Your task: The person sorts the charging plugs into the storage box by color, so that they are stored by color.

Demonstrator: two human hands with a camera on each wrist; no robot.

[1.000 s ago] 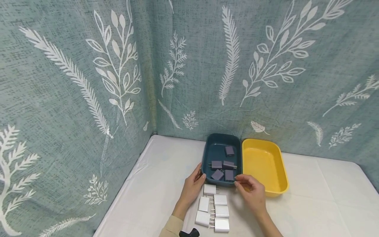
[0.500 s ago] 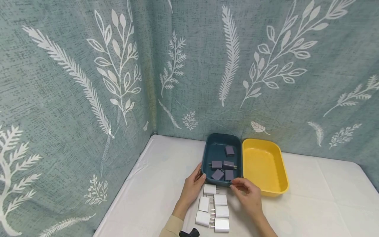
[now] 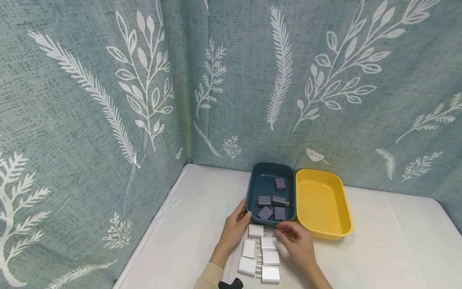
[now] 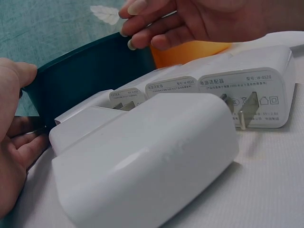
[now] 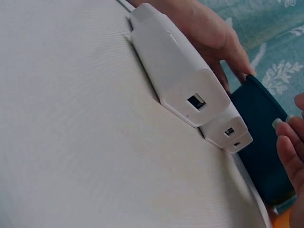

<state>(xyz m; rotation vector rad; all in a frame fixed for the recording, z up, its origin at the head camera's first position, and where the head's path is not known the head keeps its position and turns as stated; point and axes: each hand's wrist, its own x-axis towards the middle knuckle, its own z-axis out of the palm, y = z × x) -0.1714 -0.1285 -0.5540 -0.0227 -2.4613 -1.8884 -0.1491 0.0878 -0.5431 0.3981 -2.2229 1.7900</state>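
Right wrist: right hand (image 5: 294, 154) partly visible

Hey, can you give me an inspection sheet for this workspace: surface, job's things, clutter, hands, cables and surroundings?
Surface: white cloth, faint creases showing.
Job's things: five dark purple adapters in the blue tray; six white adapters with metal prongs on the cloth in front of it; yellow tray to its right.
Clutter: black object at the head view's lower edge; cannot tell what it is.
Left hand: holds the blue tray's near left corner.
Right hand: at the blue tray's near edge, fingers bent; contact unclear.
Cables: nothing seen.
Surroundings: blue-green fabric with white leaf patterns.
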